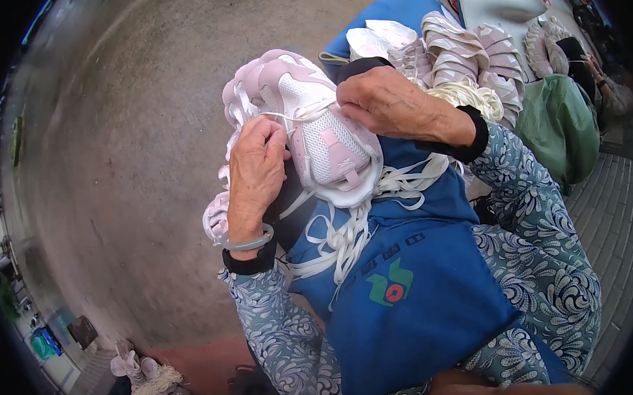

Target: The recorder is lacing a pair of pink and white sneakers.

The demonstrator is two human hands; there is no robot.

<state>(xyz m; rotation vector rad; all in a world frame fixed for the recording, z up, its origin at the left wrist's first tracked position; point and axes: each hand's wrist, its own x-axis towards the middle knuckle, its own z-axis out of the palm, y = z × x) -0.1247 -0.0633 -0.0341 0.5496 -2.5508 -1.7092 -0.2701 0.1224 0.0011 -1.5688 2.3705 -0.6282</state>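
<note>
A pink and white shoe upper (321, 151) lies over my knees, with more pink uppers bunched beyond it. Across its mesh runs a thin white shoelace (301, 115). At the upper's left edge, my left hand (256, 165) is closed, pinching one side of the lace. My right hand (397, 104) is closed on the other side of the lace at the upper's right edge; its fingertips are partly hidden. Loose white laces (347, 242) hang in a bundle over my blue apron (435, 277), below the upper.
Stacked pink and white uppers (459, 47) and a cream lace bundle (476, 96) sit at the right, beside a green sack (560, 127). A blue sheet (392, 11) and a white curved seat (500, 5) are behind. More uppers (143, 371) stand at lower left.
</note>
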